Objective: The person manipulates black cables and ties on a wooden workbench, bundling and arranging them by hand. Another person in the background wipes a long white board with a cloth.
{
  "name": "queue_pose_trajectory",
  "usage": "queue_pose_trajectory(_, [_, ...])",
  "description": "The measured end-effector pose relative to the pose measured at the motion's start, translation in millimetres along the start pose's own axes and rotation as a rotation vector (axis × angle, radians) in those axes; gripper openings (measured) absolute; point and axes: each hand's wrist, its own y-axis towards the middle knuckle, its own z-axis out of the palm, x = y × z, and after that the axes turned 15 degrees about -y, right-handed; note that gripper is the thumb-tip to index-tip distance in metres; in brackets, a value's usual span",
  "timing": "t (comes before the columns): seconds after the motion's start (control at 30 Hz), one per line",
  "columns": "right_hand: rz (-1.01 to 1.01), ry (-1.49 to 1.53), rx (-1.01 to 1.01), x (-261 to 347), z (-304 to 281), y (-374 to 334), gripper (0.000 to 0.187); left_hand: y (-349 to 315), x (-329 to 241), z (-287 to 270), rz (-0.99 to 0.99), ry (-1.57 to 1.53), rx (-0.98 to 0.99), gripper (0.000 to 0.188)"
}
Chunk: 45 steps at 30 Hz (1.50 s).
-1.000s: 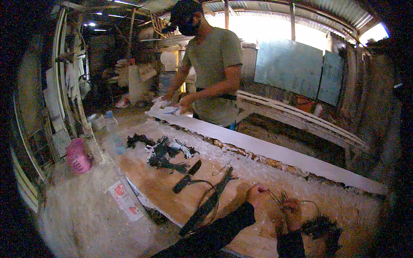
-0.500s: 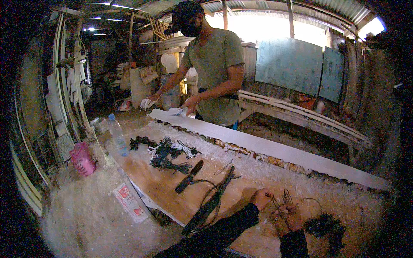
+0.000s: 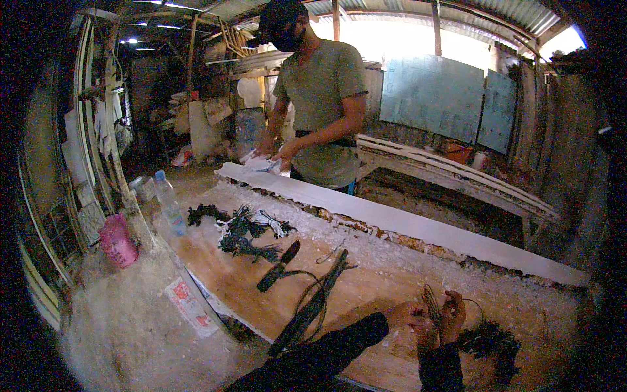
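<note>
My left hand (image 3: 403, 316) and my right hand (image 3: 450, 317) meet over the near right part of the work table. Between them a looped bundle of thin cord (image 3: 430, 302) stands up, with my right hand closed around its lower part. The left fingers are pinched against the bundle's side and slightly blurred. One loose strand curves away to the right. Beside my right hand lies a dark clump of cords (image 3: 488, 341). To the left of my left forearm is a long dark bundle of strips (image 3: 313, 307), and beyond it a dark-handled knife (image 3: 279, 266).
Several black and white cord bundles (image 3: 248, 230) lie farther left, near a plastic bottle (image 3: 170, 204). A long white board (image 3: 392, 212) runs along the table's far side. Across it a co-worker (image 3: 323, 98) handles white material. A pink bag (image 3: 118, 240) is at left.
My hands have come closer together around the cord bundle, the right hand turning more upright. The co-worker's hands have come together over the board's far end. The view has shifted slightly.
</note>
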Motion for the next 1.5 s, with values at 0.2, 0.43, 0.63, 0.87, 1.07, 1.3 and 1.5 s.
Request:
queue_pose_trajectory(0.2, [0.048, 0.086, 0.11, -4.1, -1.2, 1.8, 0.01, 11.0, 23.6, -45.9, 0.191, 0.204, -0.54, 0.019])
queue_pose_trajectory(0.43, [0.121, 0.285, 0.51, 4.5, 3.9, -14.1, 0.011, 8.5, 28.7, -69.7, 0.4, 0.128, -0.923, 0.016])
queue_pose_trajectory(0.63, [-0.12, 0.24, 0.767, 5.5, -0.3, -16.2, 0.012, 3.4, 24.3, -63.1, 0.375, 0.448, -0.885, 0.015])
queue_pose_trajectory(0.87, [-0.08, -0.091, 0.589, -9.3, -2.5, -10.8, 0.011, 5.2, 23.0, -48.9, 0.292, 0.25, -0.652, 0.012])
queue_pose_trajectory(1.07, [0.071, 0.035, 0.171, -29.3, -0.4, 0.5, 0.011, 12.1, 27.4, -30.8, 0.437, 0.467, -0.219, 0.018])
queue_pose_trajectory(1.3, [0.091, 0.009, 0.107, -22.1, -2.1, 6.1, 0.013, 3.9, 4.1, 15.0, 0.269, 0.474, -0.035, 0.028])
queue_pose_trajectory(1.5, [0.158, 0.417, 0.194, -3.7, 1.2, -1.9, 0.014, 8.0, 12.9, -3.3, 0.266, 0.371, -0.202, 0.022])
